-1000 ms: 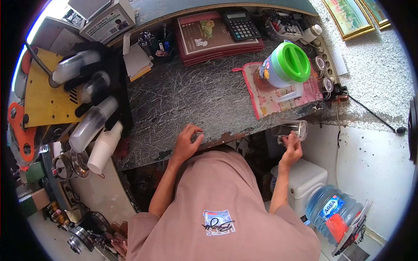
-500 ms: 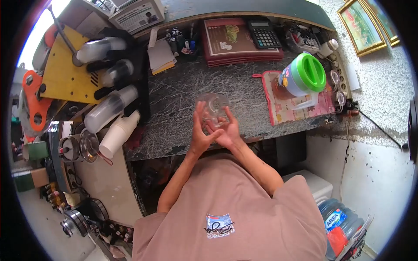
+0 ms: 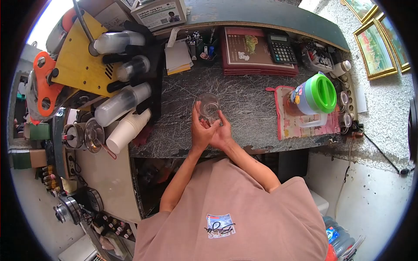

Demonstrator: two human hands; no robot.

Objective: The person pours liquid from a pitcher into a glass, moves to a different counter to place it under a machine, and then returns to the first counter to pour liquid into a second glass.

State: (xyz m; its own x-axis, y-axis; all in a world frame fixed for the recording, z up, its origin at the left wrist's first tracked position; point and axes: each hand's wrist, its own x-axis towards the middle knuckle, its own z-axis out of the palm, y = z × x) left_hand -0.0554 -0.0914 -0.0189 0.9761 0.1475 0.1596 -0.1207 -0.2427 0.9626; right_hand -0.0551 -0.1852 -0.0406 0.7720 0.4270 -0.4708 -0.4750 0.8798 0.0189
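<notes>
A clear, see-through glass (image 3: 209, 104) is held over the scratched dark table (image 3: 183, 98), near its front edge. My left hand (image 3: 201, 132) wraps round the glass's left side and my right hand (image 3: 221, 131) holds its lower right side. The hands come close together below the glass, and its base is partly hidden by the fingers. Nothing can be made out inside it.
A green-lidded pitcher (image 3: 321, 93) stands on a pink cloth (image 3: 285, 126) at right. Red folders (image 3: 244, 45) with a calculator (image 3: 282, 47) lie at the back. Plastic cups (image 3: 124, 104) and paper cups (image 3: 126, 132) are stacked at left, beside a yellow panel (image 3: 82, 61).
The view has shifted, so the table and its objects appear farther right and slightly lower. Both hands still hold the glass, with the right hand's fingers now closer round it.
</notes>
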